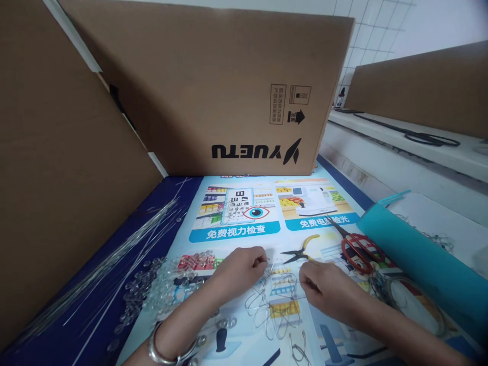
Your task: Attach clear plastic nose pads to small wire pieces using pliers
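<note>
My left hand (246, 267) is closed in a pinch, with thin wire at its fingertips. My right hand (324, 284) is also closed, its fingers curled inward; what it holds, if anything, is hidden. Bent loops of thin wire (276, 300) lie between and below both hands, some shaped like petals. Just beyond my right hand are yellow-handled pliers (303, 250), jaws apart and pointing left; one handle runs close to my knuckles. Many clear beads (141, 292) are heaped left of my left forearm, which wears a silver bangle (156, 348).
Red-handled scissors (356, 249) and a wire coil (415, 305) lie to the right, beside a turquoise folder-like edge (423, 264). Straight wires (114, 259) stretch along the left side. Cardboard panels (213, 91) stand at the back and left. A printed poster (236, 231) covers the table.
</note>
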The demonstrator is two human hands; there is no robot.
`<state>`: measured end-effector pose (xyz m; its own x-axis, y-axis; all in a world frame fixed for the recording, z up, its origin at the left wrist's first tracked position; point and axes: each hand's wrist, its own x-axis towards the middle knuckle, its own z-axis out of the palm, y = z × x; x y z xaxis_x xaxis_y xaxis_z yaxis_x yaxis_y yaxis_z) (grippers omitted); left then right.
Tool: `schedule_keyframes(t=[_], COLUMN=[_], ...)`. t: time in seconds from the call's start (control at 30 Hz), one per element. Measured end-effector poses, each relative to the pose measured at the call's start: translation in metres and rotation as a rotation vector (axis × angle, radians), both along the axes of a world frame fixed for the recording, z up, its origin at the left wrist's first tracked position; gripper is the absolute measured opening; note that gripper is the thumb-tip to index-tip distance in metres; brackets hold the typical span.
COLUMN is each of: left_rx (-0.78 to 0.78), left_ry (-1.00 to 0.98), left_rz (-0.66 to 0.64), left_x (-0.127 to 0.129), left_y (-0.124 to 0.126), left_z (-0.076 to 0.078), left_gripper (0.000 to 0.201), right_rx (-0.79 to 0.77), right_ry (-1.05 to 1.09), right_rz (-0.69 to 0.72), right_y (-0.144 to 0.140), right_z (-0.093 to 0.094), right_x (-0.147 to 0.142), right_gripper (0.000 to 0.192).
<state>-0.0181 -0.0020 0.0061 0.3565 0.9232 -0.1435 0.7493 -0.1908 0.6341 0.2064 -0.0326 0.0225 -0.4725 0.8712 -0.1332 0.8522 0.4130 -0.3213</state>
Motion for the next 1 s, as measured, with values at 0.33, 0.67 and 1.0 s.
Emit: schedule_keyframes(t=[0.33,0.67,1.0], left_rx=[-0.021,-0.03,-0.029], left_ry=[-0.03,-0.022,-0.004], left_rz=[-0.031,-0.016,-0.03], left_x=[-0.0023,-0.0007,0.0004], left_y=[0.0003,-0.0006,0.0003], left_z=[-0.0025,0.0009,0.0029], left_gripper=[0.019,0.019,0.016], right_rx=[-0.066,-0.062,-0.02], right_ry=[0.14,0.137,0.088], right_rz=[-0.02,0.012,0.025], right_y=[0.0002,-0.0003,-0.0023], right_z=[-0.0063,-0.0064,-0.0011], right_x=[0.0002,-0.001,-0.0004], right_gripper=[0.022,0.024,0.018])
